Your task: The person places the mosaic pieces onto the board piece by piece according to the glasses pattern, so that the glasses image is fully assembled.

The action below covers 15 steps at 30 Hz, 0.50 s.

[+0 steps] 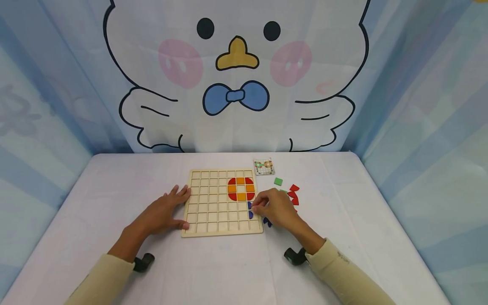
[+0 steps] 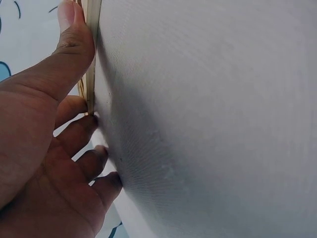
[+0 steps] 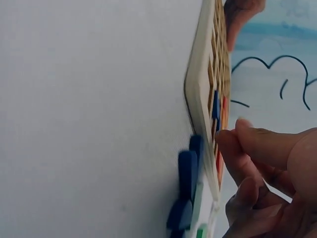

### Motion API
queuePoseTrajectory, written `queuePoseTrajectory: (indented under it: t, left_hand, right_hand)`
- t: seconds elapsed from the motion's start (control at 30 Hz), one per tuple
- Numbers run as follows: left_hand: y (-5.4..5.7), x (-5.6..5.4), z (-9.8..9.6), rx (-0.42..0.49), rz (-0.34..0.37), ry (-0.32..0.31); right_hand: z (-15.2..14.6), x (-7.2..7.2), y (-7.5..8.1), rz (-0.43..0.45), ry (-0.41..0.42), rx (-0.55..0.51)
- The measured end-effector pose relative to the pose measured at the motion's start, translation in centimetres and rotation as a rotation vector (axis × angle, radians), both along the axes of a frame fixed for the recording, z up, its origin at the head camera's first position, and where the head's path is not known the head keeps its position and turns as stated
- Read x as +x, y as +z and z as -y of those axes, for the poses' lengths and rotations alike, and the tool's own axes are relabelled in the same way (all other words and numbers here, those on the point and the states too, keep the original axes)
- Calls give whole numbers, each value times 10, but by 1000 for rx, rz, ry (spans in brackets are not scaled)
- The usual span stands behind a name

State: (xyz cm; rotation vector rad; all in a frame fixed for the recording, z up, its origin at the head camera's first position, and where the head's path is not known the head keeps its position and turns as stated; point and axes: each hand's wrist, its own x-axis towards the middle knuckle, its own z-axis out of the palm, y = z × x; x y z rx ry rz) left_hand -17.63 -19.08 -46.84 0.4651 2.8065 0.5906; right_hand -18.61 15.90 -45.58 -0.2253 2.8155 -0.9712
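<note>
A wooden grid board (image 1: 213,207) lies on the table. My left hand (image 1: 162,214) rests against its left edge, fingers spread; in the left wrist view the thumb (image 2: 74,39) presses the board's rim. Red quarter-round tiles (image 1: 249,181) and orange square tiles (image 1: 240,181) form a ring in the upper right cells. Below them, two dark blue tiles (image 1: 250,215) sit along the right column. My right hand (image 1: 278,207) has thumb and index finger close together at these blue tiles (image 3: 216,104). Whether a tile is between the fingertips is hidden.
Right of the board lie loose blue tiles (image 1: 268,222), red tiles (image 1: 293,195) and a green tile (image 1: 278,181). A small pattern card (image 1: 264,167) lies behind the board's right corner. Dark objects (image 1: 295,256) are by each wrist. A printed curtain (image 1: 236,127) hangs behind.
</note>
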Motion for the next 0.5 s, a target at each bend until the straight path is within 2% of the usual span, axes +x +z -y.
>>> queuePoseTrajectory:
  t: [0.2, 0.5]
  left_hand:
    - [0, 0, -1, 0, -1, 0]
    - [1, 0, -1, 1, -7, -6]
  right_hand:
    - [-16, -3, 6, 10, -45, 38]
    - [-29, 3, 5, 88, 46, 61]
